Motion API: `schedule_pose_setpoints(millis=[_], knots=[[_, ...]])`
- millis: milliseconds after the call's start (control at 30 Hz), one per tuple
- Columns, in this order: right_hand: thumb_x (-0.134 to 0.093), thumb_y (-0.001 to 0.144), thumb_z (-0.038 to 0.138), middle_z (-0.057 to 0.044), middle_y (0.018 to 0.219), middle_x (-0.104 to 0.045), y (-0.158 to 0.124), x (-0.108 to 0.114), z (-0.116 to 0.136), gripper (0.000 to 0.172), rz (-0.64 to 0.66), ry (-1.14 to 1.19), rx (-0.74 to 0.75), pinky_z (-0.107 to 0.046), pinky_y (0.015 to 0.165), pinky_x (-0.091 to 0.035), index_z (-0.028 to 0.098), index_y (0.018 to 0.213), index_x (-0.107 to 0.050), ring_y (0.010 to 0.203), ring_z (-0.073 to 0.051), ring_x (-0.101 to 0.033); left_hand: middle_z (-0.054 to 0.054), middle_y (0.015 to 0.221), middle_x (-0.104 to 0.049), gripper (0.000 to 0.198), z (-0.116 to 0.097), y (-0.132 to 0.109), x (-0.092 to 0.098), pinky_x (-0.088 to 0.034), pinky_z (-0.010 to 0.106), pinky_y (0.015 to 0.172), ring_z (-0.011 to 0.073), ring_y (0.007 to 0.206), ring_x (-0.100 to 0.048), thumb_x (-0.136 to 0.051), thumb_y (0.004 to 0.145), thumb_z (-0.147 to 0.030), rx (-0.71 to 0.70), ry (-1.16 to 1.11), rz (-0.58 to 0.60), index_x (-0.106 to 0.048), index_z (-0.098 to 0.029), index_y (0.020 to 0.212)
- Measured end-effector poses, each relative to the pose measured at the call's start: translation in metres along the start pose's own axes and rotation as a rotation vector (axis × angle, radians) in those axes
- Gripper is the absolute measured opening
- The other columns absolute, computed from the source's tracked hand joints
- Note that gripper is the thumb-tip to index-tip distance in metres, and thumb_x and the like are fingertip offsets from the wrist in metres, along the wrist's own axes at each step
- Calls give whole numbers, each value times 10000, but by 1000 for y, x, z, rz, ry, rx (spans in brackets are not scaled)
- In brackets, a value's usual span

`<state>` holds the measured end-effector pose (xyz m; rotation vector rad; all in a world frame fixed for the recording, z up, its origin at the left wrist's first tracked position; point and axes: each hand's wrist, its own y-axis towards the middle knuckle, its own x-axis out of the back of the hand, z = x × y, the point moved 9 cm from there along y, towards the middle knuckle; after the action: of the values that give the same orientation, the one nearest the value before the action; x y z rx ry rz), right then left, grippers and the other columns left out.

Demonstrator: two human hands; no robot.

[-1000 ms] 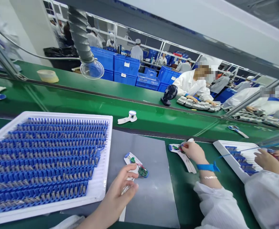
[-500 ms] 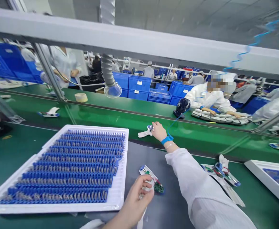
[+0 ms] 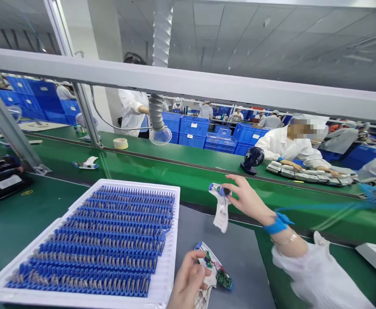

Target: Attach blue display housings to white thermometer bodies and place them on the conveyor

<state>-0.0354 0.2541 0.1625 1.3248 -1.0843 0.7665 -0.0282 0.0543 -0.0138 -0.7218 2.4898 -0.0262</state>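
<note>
My right hand (image 3: 247, 199) is raised over the near edge of the green belt, its thumb and fingers closed on the head of a white gun-shaped housing half (image 3: 222, 214). Blue and dark parts show in that head, and the handle hangs down. On the grey mat (image 3: 246, 257) lies a second white gun-shaped housing (image 3: 212, 279), with red wires and a green board at its end. My left hand (image 3: 191, 274) is over this housing, fingers curled and pinching at a small green circuit board (image 3: 208, 259). The fingers partly hide the contact.
A white tray (image 3: 176, 240) with rows of blue, metal-pinned parts stands left of the mat. Across the green belt (image 3: 149, 169) are a small black fan (image 3: 252, 159), a tape roll (image 3: 120, 143) and a co-worker (image 3: 281, 143). A metal rail (image 3: 188, 81) crosses overhead.
My right hand has lifted the white housing half off the belt and drawn it nearer, its handle now pointing down. My left hand stays by the housing on the mat. The view has tilted up.
</note>
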Motion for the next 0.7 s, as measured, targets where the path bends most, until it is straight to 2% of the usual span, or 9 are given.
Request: schedule_pose_setpoints(millis=[67, 167, 233, 300, 333, 367, 433, 567, 700], knots=[[-512, 814, 93, -92, 1340, -338, -17, 26, 29, 334, 12, 120, 137, -445, 997, -364, 233, 1108, -586, 1256, -264, -313, 55, 1012, -528, 548, 5, 5, 3, -385, 211, 538, 130, 759, -537, -567, 697, -643, 69, -193, -35, -492, -222, 1040], [-500, 820, 73, -73, 1383, -299, -42, 50, 86, 360, 158, 348, 341, -396, 996, -387, 263, 1115, -580, 1275, -236, -314, 70, 984, -577, 603, 17, 8, -21, -342, 210, 437, 143, 632, -578, -570, 642, -694, 257, -452, 127, -541, -208, 998], [-526, 812, 73, -62, 1372, -336, -55, 61, 125, 350, 246, 461, 489, -353, 1017, -370, 260, 1100, -596, 1270, -219, -333, 82, 902, -631, 612, 17, 8, -38, -400, 244, 496, 183, 661, -606, -598, 599, -704, 307, -547, 237, -601, -185, 924], [-549, 805, 91, -68, 1330, -406, -63, 65, 152, 332, 333, 565, 618, -339, 1037, -344, 234, 1099, -606, 1241, -212, -377, 81, 873, -661, 556, 15, 8, -44, -446, 264, 640, 213, 787, -621, -612, 619, -671, 292, -605, 260, -638, -171, 863], [-557, 805, 106, -76, 1312, -431, -63, 64, 157, 323, 375, 610, 642, -339, 1040, -338, 217, 1104, -606, 1225, -212, -398, 74, 869, -669, 535, 15, 8, -44, -445, 265, 688, 215, 818, -621, -601, 644, -658, 283, -621, 249, -647, -168, 853], [-562, 807, 124, -86, 1303, -442, -61, 61, 156, 318, 404, 643, 630, -339, 1036, -342, 202, 1113, -601, 1213, -212, -412, 72, 873, -676, 538, 17, 8, -42, -442, 270, 698, 214, 804, -626, -579, 666, -659, 286, -629, 244, -650, -162, 860], [-570, 814, 151, -99, 1316, -423, -45, 51, 135, 314, 391, 650, 518, -337, 1013, -368, 192, 1125, -589, 1214, -217, -412, 69, 870, -687, 567, 21, 9, -37, -431, 276, 639, 206, 693, -637, -549, 683, -672, 299, -643, 242, -648, -152, 888], [-636, 799, 207, -80, 1277, -438, 2, 32, 63, 265, 153, 420, 230, -330, 953, -425, 223, 1061, -605, 1172, -225, -456, 50, 836, -700, 536, 31, 16, -22, -400, 255, 581, 176, 564, -631, -583, 670, -657, 300, -620, 219, -631, -159, 863], [-564, 864, 217, -75, 1101, -529, 55, 15, 2, 167, -62, 234, 25, -381, 896, -452, 164, 1017, -606, 1035, -212, -531, 59, 798, -698, 456, 43, 19, -22, -394, 260, 607, 164, 562, -626, -622, 693, -580, 387, -543, 237, -614, -139, 807]])
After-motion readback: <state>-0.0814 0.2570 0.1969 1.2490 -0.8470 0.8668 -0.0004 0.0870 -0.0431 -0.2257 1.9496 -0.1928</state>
